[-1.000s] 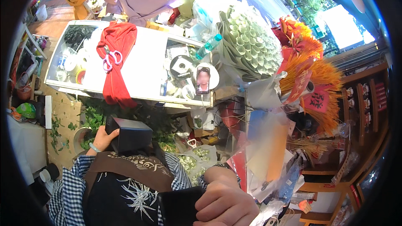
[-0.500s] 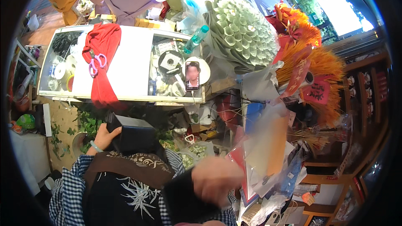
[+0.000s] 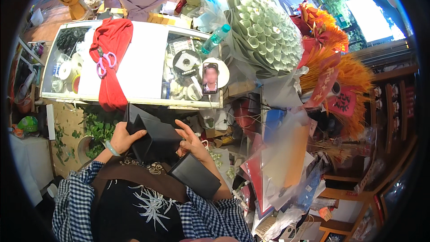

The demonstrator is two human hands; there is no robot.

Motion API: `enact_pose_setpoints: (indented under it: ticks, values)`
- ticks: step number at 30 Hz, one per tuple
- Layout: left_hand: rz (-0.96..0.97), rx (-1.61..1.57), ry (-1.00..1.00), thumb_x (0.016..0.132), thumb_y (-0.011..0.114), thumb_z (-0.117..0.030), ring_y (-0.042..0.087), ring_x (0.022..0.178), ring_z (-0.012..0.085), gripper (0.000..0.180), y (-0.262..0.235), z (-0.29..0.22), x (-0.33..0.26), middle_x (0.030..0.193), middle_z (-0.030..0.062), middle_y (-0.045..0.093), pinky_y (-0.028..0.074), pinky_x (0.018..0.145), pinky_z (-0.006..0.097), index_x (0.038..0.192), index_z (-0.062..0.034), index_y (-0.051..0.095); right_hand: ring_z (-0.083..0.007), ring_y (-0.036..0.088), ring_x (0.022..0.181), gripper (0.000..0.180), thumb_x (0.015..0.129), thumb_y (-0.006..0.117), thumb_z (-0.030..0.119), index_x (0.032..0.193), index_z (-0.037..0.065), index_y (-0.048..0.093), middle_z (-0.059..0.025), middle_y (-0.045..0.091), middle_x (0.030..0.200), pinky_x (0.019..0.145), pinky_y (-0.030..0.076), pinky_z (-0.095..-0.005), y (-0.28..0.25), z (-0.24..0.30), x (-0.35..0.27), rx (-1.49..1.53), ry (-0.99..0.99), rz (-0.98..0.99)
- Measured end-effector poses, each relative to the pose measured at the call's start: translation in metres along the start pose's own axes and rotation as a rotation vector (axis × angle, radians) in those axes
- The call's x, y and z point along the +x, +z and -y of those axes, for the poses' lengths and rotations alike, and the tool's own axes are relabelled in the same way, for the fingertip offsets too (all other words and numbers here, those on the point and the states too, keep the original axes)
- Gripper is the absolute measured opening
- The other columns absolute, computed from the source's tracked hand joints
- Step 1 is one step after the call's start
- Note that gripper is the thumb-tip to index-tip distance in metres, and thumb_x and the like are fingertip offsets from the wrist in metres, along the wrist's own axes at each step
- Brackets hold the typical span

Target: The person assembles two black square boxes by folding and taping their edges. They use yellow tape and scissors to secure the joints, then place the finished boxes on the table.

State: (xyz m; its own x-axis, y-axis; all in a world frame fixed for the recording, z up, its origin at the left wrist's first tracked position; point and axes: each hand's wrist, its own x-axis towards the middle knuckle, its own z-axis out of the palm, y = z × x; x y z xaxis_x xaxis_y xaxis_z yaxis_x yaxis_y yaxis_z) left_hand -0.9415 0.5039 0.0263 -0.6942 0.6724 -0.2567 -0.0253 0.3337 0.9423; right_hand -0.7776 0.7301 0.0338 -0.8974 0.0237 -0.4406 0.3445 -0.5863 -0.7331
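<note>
The black box point(image 3: 157, 135), at the lower centre-left of the frame, looks smooth and angular, with folded panels. The left hand point(image 3: 124, 139) grasps its left side; the right hand point(image 3: 192, 143) has its fingers spread beside the right edge, contact I cannot tell. A flat black piece point(image 3: 195, 175) covers part of the right forearm.

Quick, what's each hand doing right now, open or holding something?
Left hand: closed on a black box-like piece.
Right hand: fingers spread beside it; whether it grips the second black piece cannot be told.
</note>
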Motion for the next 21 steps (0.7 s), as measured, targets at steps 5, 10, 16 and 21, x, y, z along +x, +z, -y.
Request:
enact_pose_setpoints:
  ticks: [5,10,16,21]
  values:
    - [0.044,-0.048,0.062,0.082,0.073,-0.024,0.06,0.064,0.0108,0.03,-0.004,-0.005,0.005,0.07,0.0083,0.067,0.048,0.059,0.029,0.086,0.005,0.067,-0.0096,0.061,0.083,0.102,0.074,0.082,0.034,0.15,0.008,0.019,-0.012,0.048,0.132,0.062,0.051,-0.0196,0.001,-0.003,0.011,0.058,0.057,0.07]
    - [-0.157,-0.31,0.099,0.098,0.05,-0.042,0.034,0.056,0.0037,0.054,0.001,0.005,0.0,0.058,-0.0069,0.04,0.028,0.048,0.026,0.062,-0.0017,0.047,-0.0211,0.05,0.123,0.107,0.072,0.082,0.04,0.149,0.001,0.018,-0.0172,0.045,0.138,0.102,0.041,-0.0297,0.005,-0.011,0.008,0.338,0.087,0.193]
    - [-0.184,-0.296,0.203,0.1,0.045,-0.042,0.027,0.054,0.004,0.056,0.0,0.004,0.01,0.056,-0.0074,0.034,0.022,0.046,0.029,0.06,-0.0031,0.04,-0.0235,0.053,0.122,0.1,0.073,0.082,0.039,0.144,-0.004,0.026,-0.0191,0.049,0.135,0.102,0.043,-0.033,0.008,-0.01,0.01,0.359,0.132,0.256]
    - [-0.081,-0.267,0.119,0.098,0.053,-0.036,0.031,0.056,0.0027,0.05,0.002,0.007,0.008,0.059,-0.0092,0.037,0.024,0.048,0.025,0.061,-0.0039,0.044,-0.0221,0.058,0.115,0.089,0.078,0.077,0.042,0.139,-0.006,0.034,-0.0173,0.057,0.127,0.099,0.045,-0.0325,0.001,-0.015,0.003,0.268,0.079,0.208]
